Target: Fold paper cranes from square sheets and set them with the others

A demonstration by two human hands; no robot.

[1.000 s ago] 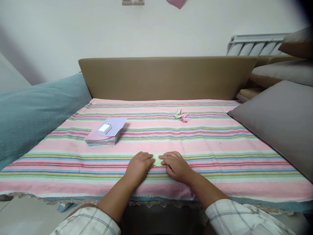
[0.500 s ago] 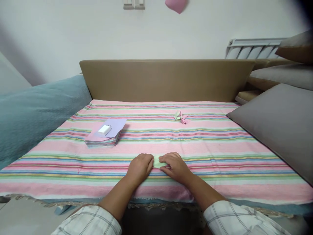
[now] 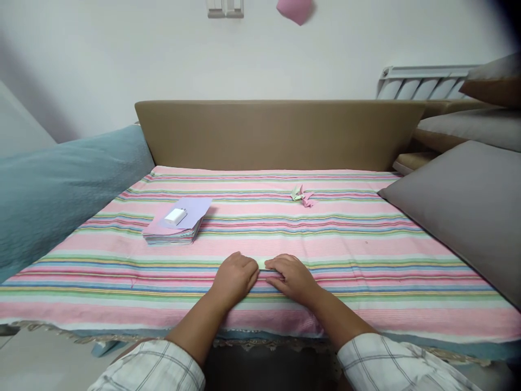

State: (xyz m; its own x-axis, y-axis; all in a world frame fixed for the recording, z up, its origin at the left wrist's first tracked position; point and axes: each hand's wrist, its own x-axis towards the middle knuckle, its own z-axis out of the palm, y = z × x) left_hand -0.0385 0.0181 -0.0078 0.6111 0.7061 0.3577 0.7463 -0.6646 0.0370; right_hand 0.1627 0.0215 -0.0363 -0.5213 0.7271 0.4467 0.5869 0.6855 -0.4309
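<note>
My left hand (image 3: 236, 277) and my right hand (image 3: 291, 276) rest side by side on the striped cloth (image 3: 366, 255), fingers curled and pressed down on a small pale green folded paper (image 3: 262, 264). Only a thin sliver of the paper shows between the fingertips. Farther back to the left lies a stack of coloured paper sheets (image 3: 175, 228) with a small white block (image 3: 175, 216) on top. Two small folded paper figures (image 3: 302, 195), one pale green and one pink, sit toward the back of the cloth.
A teal blanket (image 3: 52, 190) rises on the left. Grey cushions (image 3: 468, 201) lean in on the right. A tan padded backrest (image 3: 280, 133) runs along the far edge, with a white wall behind it.
My hands have closed in over the green paper, which showed more between them earlier; now it is nearly covered. The view has tilted down slightly.
</note>
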